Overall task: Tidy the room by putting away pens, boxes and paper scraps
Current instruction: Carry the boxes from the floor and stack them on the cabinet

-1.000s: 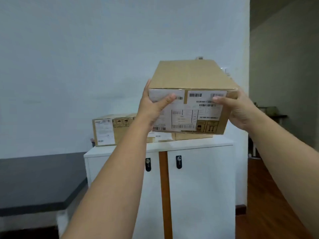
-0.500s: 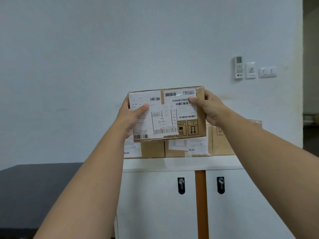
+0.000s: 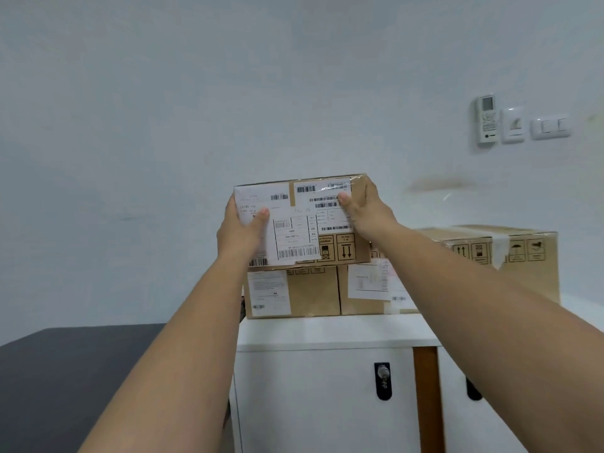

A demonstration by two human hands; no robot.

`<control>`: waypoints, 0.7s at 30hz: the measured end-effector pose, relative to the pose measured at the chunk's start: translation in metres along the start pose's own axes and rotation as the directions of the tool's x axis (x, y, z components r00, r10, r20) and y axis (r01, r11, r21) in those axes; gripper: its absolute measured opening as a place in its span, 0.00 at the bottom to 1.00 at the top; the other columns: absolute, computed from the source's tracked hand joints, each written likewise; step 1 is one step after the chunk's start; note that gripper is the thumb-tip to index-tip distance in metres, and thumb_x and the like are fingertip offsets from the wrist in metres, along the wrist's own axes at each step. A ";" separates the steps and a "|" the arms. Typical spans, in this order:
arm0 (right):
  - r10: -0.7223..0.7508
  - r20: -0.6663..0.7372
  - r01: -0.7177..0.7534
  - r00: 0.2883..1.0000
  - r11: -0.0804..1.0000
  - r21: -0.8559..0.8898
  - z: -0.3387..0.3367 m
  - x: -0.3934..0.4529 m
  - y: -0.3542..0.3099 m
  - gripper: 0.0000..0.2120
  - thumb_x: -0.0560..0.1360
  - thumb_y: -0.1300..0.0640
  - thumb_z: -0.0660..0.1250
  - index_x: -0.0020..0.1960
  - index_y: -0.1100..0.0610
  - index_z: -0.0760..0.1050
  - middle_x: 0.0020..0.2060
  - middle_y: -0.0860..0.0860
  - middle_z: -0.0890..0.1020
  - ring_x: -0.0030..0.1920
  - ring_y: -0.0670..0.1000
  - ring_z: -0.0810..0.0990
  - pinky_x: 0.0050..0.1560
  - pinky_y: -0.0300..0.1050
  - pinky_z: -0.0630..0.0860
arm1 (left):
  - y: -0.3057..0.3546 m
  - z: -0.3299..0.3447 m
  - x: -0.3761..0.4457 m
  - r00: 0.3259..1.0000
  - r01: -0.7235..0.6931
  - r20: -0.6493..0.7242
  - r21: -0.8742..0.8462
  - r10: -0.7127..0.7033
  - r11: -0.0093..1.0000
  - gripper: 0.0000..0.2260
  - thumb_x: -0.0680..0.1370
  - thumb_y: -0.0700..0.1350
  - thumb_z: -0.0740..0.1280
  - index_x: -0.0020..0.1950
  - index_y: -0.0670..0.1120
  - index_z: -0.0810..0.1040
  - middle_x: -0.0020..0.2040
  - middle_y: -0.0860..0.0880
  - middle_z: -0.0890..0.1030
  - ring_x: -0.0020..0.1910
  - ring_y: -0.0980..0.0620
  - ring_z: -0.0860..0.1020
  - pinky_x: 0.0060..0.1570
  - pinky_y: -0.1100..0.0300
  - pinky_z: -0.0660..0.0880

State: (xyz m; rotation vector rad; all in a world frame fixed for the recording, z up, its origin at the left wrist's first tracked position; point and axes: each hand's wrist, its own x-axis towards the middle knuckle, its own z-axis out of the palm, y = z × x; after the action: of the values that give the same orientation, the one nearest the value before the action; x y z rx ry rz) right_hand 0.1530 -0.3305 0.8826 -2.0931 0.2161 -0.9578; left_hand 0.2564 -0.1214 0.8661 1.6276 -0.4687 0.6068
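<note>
I hold a brown cardboard box (image 3: 302, 223) covered with white shipping labels, its label face toward me. My left hand (image 3: 240, 232) grips its left side and my right hand (image 3: 367, 207) grips its upper right corner. The box's bottom edge sits at the top of two brown boxes, one on the left (image 3: 294, 291) and one on the right (image 3: 372, 289), which stand on a white cabinet (image 3: 327, 331). Whether it rests on them I cannot tell. A larger taped box (image 3: 510, 253) stands behind my right forearm.
The cabinet has two white doors with black locks (image 3: 383, 380) and a brown strip between them. A dark table (image 3: 65, 371) lies to the left. On the white wall at upper right hang a remote holder (image 3: 487, 119) and switches (image 3: 550, 125).
I have carried the box forward and down toward the stacked boxes on the cabinet. My view has shifted left, so the cabinet now sits further right.
</note>
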 end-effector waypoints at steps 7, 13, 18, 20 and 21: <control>0.109 -0.033 -0.110 0.993 0.993 -0.032 0.044 0.027 -0.018 0.31 0.83 0.48 0.52 0.79 0.49 0.40 0.72 0.60 0.67 0.69 0.63 0.69 0.66 0.53 0.67 | -0.049 -0.007 0.024 0.995 0.016 0.096 0.117 -0.028 0.993 0.34 0.78 0.43 0.65 0.78 0.58 0.52 0.68 0.57 0.72 0.59 0.50 0.76 0.51 0.55 0.77; 0.067 -0.083 -0.081 0.994 0.980 -0.184 0.078 0.040 -0.002 0.39 0.76 0.68 0.54 0.78 0.48 0.39 0.62 0.55 0.73 0.38 0.53 0.75 0.30 0.42 0.67 | -0.081 0.008 0.043 0.988 -0.105 0.142 0.270 0.068 0.957 0.37 0.78 0.37 0.65 0.78 0.63 0.51 0.61 0.48 0.70 0.53 0.51 0.73 0.51 0.58 0.72; 0.120 -0.116 -0.140 0.986 0.973 -0.182 0.100 0.051 0.019 0.37 0.75 0.68 0.57 0.75 0.45 0.43 0.37 0.55 0.76 0.33 0.51 0.73 0.30 0.45 0.70 | -0.103 0.014 0.061 0.986 -0.102 0.156 0.315 0.055 0.943 0.36 0.80 0.38 0.61 0.78 0.66 0.48 0.57 0.49 0.69 0.50 0.51 0.73 0.48 0.55 0.74; 0.117 -0.123 -0.137 0.985 0.975 -0.175 0.109 0.056 0.022 0.38 0.75 0.68 0.58 0.75 0.43 0.44 0.37 0.55 0.76 0.34 0.52 0.75 0.35 0.50 0.76 | -0.111 0.012 0.067 0.989 -0.089 0.146 0.366 0.038 0.927 0.36 0.80 0.39 0.61 0.77 0.68 0.47 0.56 0.50 0.71 0.49 0.50 0.75 0.46 0.53 0.76; 0.114 -0.129 -0.135 0.985 0.977 -0.167 0.113 0.058 0.023 0.38 0.75 0.68 0.58 0.75 0.43 0.45 0.37 0.55 0.76 0.35 0.53 0.76 0.38 0.51 0.78 | -0.116 0.011 0.071 0.991 -0.080 0.134 0.377 0.031 0.923 0.36 0.80 0.40 0.61 0.76 0.69 0.47 0.55 0.50 0.72 0.47 0.50 0.76 0.44 0.54 0.76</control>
State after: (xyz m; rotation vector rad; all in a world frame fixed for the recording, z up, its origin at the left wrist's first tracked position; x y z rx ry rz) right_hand 0.2764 -0.3037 0.8544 -2.1532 0.5042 -1.0191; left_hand 0.3845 -0.1129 0.8204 2.0387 -0.5127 0.6702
